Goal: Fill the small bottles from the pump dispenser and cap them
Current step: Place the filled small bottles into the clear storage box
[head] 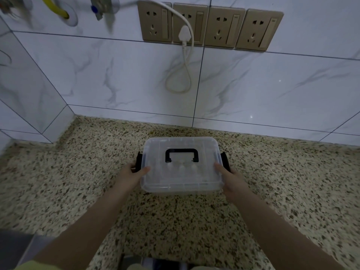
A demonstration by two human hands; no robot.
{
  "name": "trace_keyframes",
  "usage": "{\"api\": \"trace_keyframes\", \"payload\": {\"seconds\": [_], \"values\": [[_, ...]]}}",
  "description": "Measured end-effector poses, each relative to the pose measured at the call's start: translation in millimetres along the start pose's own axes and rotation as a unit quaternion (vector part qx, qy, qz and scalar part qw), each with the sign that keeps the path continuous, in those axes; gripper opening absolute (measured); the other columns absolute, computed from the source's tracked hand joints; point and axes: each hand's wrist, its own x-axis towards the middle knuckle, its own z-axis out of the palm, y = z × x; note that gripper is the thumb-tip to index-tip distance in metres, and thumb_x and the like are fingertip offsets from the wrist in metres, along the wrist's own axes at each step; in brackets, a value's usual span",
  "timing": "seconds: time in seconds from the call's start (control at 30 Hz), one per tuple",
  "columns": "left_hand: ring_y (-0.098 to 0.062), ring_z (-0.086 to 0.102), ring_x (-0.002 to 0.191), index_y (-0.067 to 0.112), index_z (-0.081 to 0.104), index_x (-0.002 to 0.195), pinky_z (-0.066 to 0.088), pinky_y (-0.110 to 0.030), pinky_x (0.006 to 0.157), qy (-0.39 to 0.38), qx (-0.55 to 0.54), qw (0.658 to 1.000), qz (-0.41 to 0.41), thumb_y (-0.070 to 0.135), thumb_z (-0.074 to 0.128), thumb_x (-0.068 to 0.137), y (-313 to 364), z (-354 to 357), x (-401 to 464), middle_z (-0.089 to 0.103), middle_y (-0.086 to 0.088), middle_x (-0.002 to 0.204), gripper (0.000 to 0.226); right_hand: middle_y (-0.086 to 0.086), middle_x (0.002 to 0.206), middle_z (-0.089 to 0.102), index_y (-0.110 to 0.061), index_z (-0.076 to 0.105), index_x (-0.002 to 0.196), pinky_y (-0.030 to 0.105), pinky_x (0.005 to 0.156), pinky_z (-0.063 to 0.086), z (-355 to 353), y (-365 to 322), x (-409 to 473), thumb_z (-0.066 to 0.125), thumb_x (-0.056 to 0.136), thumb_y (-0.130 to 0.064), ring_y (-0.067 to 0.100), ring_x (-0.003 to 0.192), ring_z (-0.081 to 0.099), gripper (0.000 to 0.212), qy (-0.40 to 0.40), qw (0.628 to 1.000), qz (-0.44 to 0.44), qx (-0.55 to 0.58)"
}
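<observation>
A clear plastic storage box point(182, 180) with a black carry handle point(181, 154) on its lid stands on the speckled counter, lid on. Black side latches sit at its left point(138, 161) and right point(225, 160) ends. Pale small bottles point(183, 167) show dimly through the lid; their number is unclear. My left hand point(132, 175) grips the box's left end, thumb on the lid. My right hand point(231, 177) grips the right end the same way. No pump dispenser is in view.
The speckled stone counter point(78, 191) runs to a marbled tile wall point(116, 75) behind. A row of wall sockets point(210, 26) holds one white plug with a looped cable point(181, 82). A tiled corner juts out at left point(29, 98).
</observation>
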Motion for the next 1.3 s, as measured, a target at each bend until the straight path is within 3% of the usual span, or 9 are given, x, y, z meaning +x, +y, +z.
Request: {"api": "trace_keyframes", "payload": {"seconds": [0.2,0.4,0.57,0.73,0.83,0.97,1.03,1.17,1.3], "values": [[-0.023,0.066,0.101,0.007,0.056,0.134,0.057,-0.040,0.084,0.030,0.024,0.999,0.026,0.044,0.073,0.085,1,5,1,0.066,-0.008,0.122,0.064,0.007,0.119,0.073,-0.013,0.064,0.136,0.051,0.089,0.061,0,6,-1,0.078,0.089,-0.027,0.027,0.099,0.073,0.051,0.052,0.989,-0.087,-0.110],[-0.023,0.064,0.095,0.010,0.052,0.138,0.042,-0.023,0.059,0.109,0.143,0.974,0.136,0.034,0.055,0.100,3,25,-22,0.067,-0.009,0.119,0.045,0.002,0.112,0.073,-0.015,0.053,0.148,0.035,0.074,0.062,6,11,-6,0.065,0.099,-0.033,0.017,0.088,0.070,0.054,0.095,0.928,-0.217,-0.287],[-0.012,0.053,0.058,0.033,0.039,0.146,0.034,-0.022,0.045,0.177,0.209,0.943,0.189,0.025,0.043,0.104,6,38,-35,0.060,0.002,0.075,0.043,-0.005,0.070,0.061,-0.013,0.056,0.144,0.021,0.047,0.041,13,12,-6,0.058,0.104,-0.028,0.008,0.057,0.054,0.042,0.128,0.874,-0.272,-0.382],[-0.011,0.048,0.057,0.020,0.032,0.155,0.031,-0.024,0.042,0.194,0.211,0.943,0.169,0.023,0.036,0.106,5,46,-35,0.058,-0.003,0.075,0.049,-0.002,0.065,0.059,-0.013,0.059,0.141,0.024,0.045,0.036,13,16,1,0.053,0.106,-0.029,0.012,0.052,0.051,0.040,0.136,0.861,-0.271,-0.408],[-0.006,0.045,0.057,0.025,0.025,0.155,0.028,-0.018,0.043,0.169,0.200,0.947,0.184,0.019,0.034,0.106,7,42,-34,0.054,0.000,0.076,0.050,-0.002,0.088,0.067,-0.024,0.049,0.147,0.025,0.052,0.044,20,22,-4,0.045,0.108,-0.030,0.021,0.070,0.062,0.039,0.113,0.874,-0.264,-0.391],[-0.007,0.052,0.071,0.022,0.025,0.155,0.040,-0.014,0.056,0.129,0.156,0.961,0.188,0.012,0.035,0.106,7,15,-17,0.057,-0.003,0.095,0.051,-0.001,0.131,0.061,-0.033,0.038,0.155,0.043,0.084,0.059,46,37,-2,0.041,0.109,-0.033,0.023,0.109,0.063,0.046,0.050,0.934,-0.199,-0.291],[-0.021,0.059,0.095,0.017,0.017,0.158,0.054,-0.033,0.079,0.115,0.172,0.963,0.171,0.015,0.036,0.105,3,-4,-3,0.058,-0.011,0.119,0.057,-0.001,0.141,0.057,-0.036,0.035,0.156,0.054,0.095,0.057,63,42,5,0.042,0.109,-0.034,0.026,0.118,0.062,0.048,0.025,0.954,-0.156,-0.256],[-0.030,0.027,0.146,0.008,0.010,0.159,0.028,-0.043,0.119,0.109,0.253,0.947,0.168,0.024,0.041,0.104,-8,-40,6,0.021,-0.011,0.162,0.065,-0.008,0.140,0.044,-0.039,0.020,0.160,0.056,0.106,0.049,111,45,8,0.039,0.110,-0.030,0.030,0.126,0.052,0.055,-0.010,0.970,-0.109,-0.215],[-0.030,0.005,0.153,0.003,0.019,0.156,0.011,-0.042,0.124,0.164,0.334,0.910,0.185,0.042,0.032,0.103,-15,-68,7,0.011,-0.010,0.165,0.067,0.000,0.158,0.037,-0.035,0.015,0.162,0.059,0.112,0.043,160,54,18,0.038,0.110,-0.025,0.035,0.141,0.044,0.058,-0.031,0.973,-0.091,-0.208]]}}
